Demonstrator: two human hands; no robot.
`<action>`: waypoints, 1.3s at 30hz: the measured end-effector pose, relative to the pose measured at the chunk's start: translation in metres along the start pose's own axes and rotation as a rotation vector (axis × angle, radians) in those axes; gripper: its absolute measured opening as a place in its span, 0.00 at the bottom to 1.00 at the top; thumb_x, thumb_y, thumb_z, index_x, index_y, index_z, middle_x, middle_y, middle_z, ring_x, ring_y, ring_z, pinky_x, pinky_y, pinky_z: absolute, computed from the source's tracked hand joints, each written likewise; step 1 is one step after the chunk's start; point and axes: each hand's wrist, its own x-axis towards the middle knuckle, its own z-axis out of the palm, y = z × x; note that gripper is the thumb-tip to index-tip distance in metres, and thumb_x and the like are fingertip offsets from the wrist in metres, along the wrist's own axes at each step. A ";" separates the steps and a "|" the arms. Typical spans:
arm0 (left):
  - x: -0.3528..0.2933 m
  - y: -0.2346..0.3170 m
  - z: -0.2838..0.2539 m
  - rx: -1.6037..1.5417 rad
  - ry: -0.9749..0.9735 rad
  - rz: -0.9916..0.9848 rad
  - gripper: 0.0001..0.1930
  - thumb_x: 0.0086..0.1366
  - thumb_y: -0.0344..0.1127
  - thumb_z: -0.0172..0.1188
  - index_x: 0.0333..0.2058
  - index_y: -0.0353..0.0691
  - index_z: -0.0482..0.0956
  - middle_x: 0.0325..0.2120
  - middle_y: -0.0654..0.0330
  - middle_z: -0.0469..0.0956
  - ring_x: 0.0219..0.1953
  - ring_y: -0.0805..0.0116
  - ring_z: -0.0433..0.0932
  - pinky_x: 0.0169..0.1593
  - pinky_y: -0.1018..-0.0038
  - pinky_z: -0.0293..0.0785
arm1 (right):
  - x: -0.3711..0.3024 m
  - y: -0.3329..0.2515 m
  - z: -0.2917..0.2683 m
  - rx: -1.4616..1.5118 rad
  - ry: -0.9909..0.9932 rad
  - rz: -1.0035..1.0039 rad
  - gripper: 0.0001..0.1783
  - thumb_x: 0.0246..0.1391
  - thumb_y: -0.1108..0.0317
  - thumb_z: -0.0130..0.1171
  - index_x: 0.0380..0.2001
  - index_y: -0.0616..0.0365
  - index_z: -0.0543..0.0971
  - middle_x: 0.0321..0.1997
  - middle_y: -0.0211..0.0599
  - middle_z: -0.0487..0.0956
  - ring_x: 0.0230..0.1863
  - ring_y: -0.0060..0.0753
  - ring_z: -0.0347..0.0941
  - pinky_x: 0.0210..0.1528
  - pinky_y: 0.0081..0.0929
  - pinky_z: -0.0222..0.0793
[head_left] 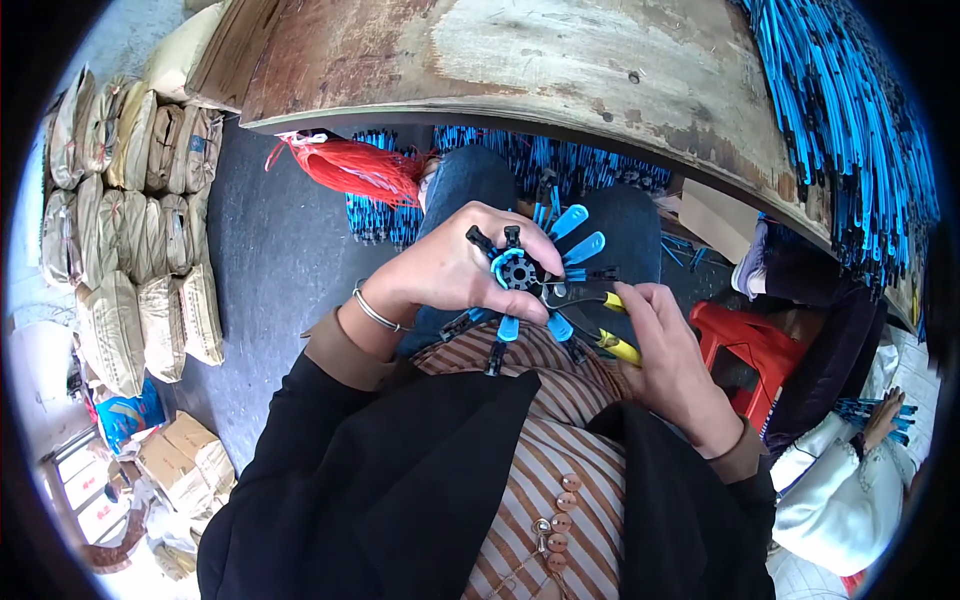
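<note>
I see L hand [450,270] grip pinching the black-and-blue moulded sprue wheel [520,272] at its hub, over my lap. R hand [672,365] grip wrapped on yellow-handled cutters [590,310], jaws touching wheel's lower-right edge. Wooden surface [560,70] sits above wheel.

The left hand [455,270] gripped a black and blue spoked plastic wheel [520,272] over the lap. The right hand [675,365] held yellow-handled pliers [590,305] against its right side. A worn wooden desk [560,60] stood beyond, red tassels [355,165] at far left.
</note>
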 end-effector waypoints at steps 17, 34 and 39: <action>0.004 0.007 0.002 -0.023 0.088 -0.146 0.19 0.37 0.30 0.74 0.30 0.34 0.80 0.28 0.57 0.79 0.32 0.68 0.76 0.39 0.75 0.71 | -0.001 -0.002 -0.003 -0.488 0.236 -0.022 0.31 0.39 0.73 0.66 0.49 0.65 0.66 0.30 0.33 0.75 0.29 0.20 0.71 0.34 0.15 0.66; 0.005 0.004 -0.004 0.004 -0.015 -0.024 0.20 0.37 0.31 0.74 0.33 0.34 0.80 0.29 0.58 0.79 0.33 0.71 0.76 0.39 0.76 0.71 | 0.000 0.013 -0.006 -0.294 0.184 -0.079 0.31 0.38 0.74 0.66 0.50 0.63 0.69 0.25 0.31 0.74 0.27 0.19 0.70 0.33 0.14 0.65; 0.004 0.003 -0.010 -0.082 -0.018 -0.070 0.20 0.37 0.31 0.74 0.32 0.34 0.79 0.29 0.59 0.79 0.33 0.71 0.75 0.40 0.76 0.71 | 0.015 0.027 -0.008 0.739 -0.422 0.355 0.33 0.37 0.73 0.67 0.50 0.65 0.67 0.28 0.36 0.76 0.29 0.24 0.73 0.32 0.19 0.68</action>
